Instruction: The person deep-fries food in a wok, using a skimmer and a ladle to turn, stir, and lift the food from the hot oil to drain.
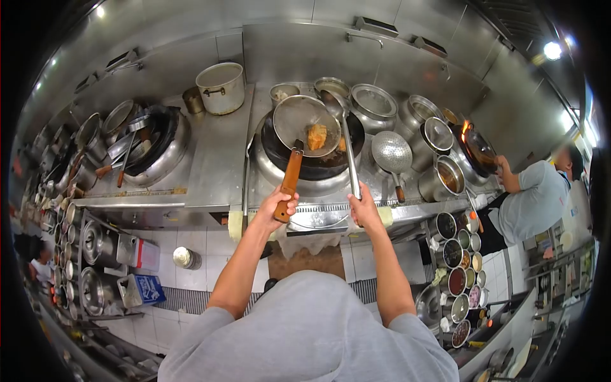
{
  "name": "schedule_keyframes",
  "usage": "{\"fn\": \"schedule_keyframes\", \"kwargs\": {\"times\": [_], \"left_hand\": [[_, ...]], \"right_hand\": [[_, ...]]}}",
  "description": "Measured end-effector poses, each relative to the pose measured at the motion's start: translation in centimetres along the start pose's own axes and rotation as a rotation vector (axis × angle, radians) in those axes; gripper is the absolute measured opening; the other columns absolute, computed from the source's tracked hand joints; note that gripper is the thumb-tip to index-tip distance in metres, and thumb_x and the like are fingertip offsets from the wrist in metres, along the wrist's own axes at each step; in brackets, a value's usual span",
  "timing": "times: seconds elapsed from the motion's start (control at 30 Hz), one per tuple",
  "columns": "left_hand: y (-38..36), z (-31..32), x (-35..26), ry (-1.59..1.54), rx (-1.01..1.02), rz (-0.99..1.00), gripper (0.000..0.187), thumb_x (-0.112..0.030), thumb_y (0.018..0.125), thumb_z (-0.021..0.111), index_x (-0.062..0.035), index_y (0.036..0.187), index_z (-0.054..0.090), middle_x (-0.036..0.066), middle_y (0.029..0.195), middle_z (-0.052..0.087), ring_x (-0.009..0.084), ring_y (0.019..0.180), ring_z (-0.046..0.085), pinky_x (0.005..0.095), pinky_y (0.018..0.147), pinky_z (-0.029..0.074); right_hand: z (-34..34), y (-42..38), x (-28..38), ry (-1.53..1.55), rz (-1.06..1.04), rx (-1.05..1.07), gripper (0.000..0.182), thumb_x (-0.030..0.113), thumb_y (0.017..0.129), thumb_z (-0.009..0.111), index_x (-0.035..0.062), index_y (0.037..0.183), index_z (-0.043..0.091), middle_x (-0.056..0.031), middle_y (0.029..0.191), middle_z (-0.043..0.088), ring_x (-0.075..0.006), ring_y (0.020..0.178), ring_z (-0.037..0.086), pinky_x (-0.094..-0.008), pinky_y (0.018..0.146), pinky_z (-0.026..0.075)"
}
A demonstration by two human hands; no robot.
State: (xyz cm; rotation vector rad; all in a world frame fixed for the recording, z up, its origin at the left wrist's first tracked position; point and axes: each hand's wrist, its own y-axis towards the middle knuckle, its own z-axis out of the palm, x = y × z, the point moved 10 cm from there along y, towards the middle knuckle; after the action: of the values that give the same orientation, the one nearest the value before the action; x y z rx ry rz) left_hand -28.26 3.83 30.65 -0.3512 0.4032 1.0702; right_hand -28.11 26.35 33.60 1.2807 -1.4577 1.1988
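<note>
Head cam view: left hand (278,205) is closed around the wooden handle of a mesh strainer (289,118), right hand (364,207) is curled shut around a long metal ladle (351,149). Strainer sits out past both hands, over a dark wok (265,145), with a golden-orange chunk of food (316,136) in it. Ladle's bowl is up by the strainer's far rim, can't tell if they touch. Perforated skimmer (391,151) lies just right of the right hand; big pot (221,92) stands beyond the left hand, off to its left.
</note>
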Motion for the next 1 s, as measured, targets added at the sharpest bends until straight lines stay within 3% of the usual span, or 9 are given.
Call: {"fn": "schedule_keyframes", "kwargs": {"times": [0.13, 0.17, 0.2, 0.27, 0.4, 0.5, 0.73, 0.8, 1.0], "left_hand": [[0.6, 1.2, -0.5, 0.11, 0.013, 0.024, 0.044, -0.001, 0.079, 0.049, -0.0075, 0.12, 0.037, 0.012, 0.091, 0.05, 0.0146, 0.062, 0.047, 0.0253, 0.049, 0.044], [0.9, 1.1, -0.5, 0.101, 0.009, 0.009, 0.043, -0.001, 0.079, 0.049, -0.0075, 0.12, 0.037, 0.012, 0.091, 0.05, 0.0147, 0.063, 0.047, 0.0253, 0.05, 0.044], [1.3, 1.0, -0.4, 0.089, 0.007, -0.006, 0.042, 0.0, 0.079, 0.049, -0.0075, 0.119, 0.037, 0.013, 0.09, 0.05, 0.0148, 0.063, 0.047, 0.0253, 0.05, 0.044], [1.8, 0.4, -0.1, 0.031, 0.019, -0.035, 0.042, 0.0, 0.079, 0.049, -0.0073, 0.119, 0.038, 0.013, 0.09, 0.05, 0.0149, 0.063, 0.047, 0.0253, 0.05, 0.044], [2.0, -0.7, 0.2, -0.044, 0.018, -0.054, 0.042, 0.0, 0.079, 0.05, -0.0065, 0.119, 0.038, 0.015, 0.09, 0.051, 0.0153, 0.065, 0.048, 0.0247, 0.052, 0.045], [2.1, -1.0, 0.3, -0.064, 0.026, -0.085, 0.041, -0.001, 0.079, 0.051, -0.0033, 0.118, 0.04, 0.014, 0.091, 0.051, 0.0141, 0.065, 0.048, 0.0241, 0.053, 0.046], [3.5, -2.5, 1.2, 0.035, -0.04, -0.179, 0.038, -0.011, 0.087, 0.052, 0.0067, 0.12, 0.045, 0.017, 0.114, 0.056, 0.0107, 0.07, 0.052, 0.0201, 0.055, 0.046], [3.0, -0.8, 1.8, -0.001, 0.024, -0.214, 0.049, -0.016, 0.091, 0.048, 0.0082, 0.131, 0.033, 0.017, 0.12, 0.054, 0.0176, 0.084, 0.057, 0.0238, 0.063, 0.05], [0.6, -1.7, 4.8, -0.159, 0.081, -0.298, 0.048, -0.027, 0.094, 0.045, 0.0012, 0.132, 0.037, 0.013, 0.127, 0.051, 0.0217, 0.099, 0.057, 0.0294, 0.079, 0.051]], "right_hand": [[2.8, 2.1, -0.8, 0.242, 0.212, 0.047, 0.028, 0.016, 0.09, 0.051, 0.0104, 0.115, 0.04, 0.0023, 0.063, 0.042, -0.0074, 0.039, 0.038, -0.0251, 0.033, 0.031], [4.6, 2.0, -0.6, 0.707, 0.283, 0.167, 0.02, 0.017, 0.092, 0.05, 0.008, 0.108, 0.045, 0.0024, 0.066, 0.041, -0.0049, 0.04, 0.038, -0.0232, 0.033, 0.032], [4.4, 2.5, -1.1, 0.713, 0.271, 0.158, 0.02, 0.017, 0.092, 0.05, 0.008, 0.108, 0.045, 0.0024, 0.066, 0.041, -0.0049, 0.04, 0.038, -0.0232, 0.033, 0.032], [7.6, 2.2, -0.5, 1.492, 0.401, 0.508, 0.018, 0.018, 0.093, 0.049, 0.0037, 0.104, 0.049, 0.0021, 0.066, 0.041, -0.0024, 0.04, 0.037, -0.0218, 0.033, 0.032], [8.4, -0.4, 0.3, 1.697, 0.277, 0.569, 0.031, 0.017, 0.096, 0.042, -0.0062, 0.115, 0.046, 0.0013, 0.069, 0.04, -0.0014, 0.041, 0.039, -0.0214, 0.035, 0.033], [6.3, -3.6, 0.2, 1.689, 0.169, 0.532, 0.033, 0.017, 0.097, 0.038, -0.0038, 0.121, 0.044, 0.0011, 0.07, 0.04, -0.0014, 0.041, 0.039, -0.0209, 0.035, 0.034], [-1.6, -17.7, 1.5, 1.697, -0.122, 0.286, 0.035, 0.016, 0.097, 0.037, 0.0118, 0.132, 0.037, 0.0025, 0.07, 0.038, -0.0002, 0.041, 0.036, -0.0193, 0.032, 0.034], [-4.3, -22.4, 1.9, 1.655, -0.259, 0.156, 0.035, 0.016, 0.098, 0.035, 0.0117, 0.133, 0.035, 0.0021, 0.071, 0.037, 0.0, 0.041, 0.035, -0.0195, 0.032, 0.035], [-11.9, -35.8, 0.2, 1.587, -0.582, -0.21, 0.033, 0.015, 0.097, 0.036, 0.0092, 0.13, 0.039, 0.0028, 0.071, 0.038, 0.0002, 0.041, 0.036, -0.0191, 0.032, 0.037]]}}
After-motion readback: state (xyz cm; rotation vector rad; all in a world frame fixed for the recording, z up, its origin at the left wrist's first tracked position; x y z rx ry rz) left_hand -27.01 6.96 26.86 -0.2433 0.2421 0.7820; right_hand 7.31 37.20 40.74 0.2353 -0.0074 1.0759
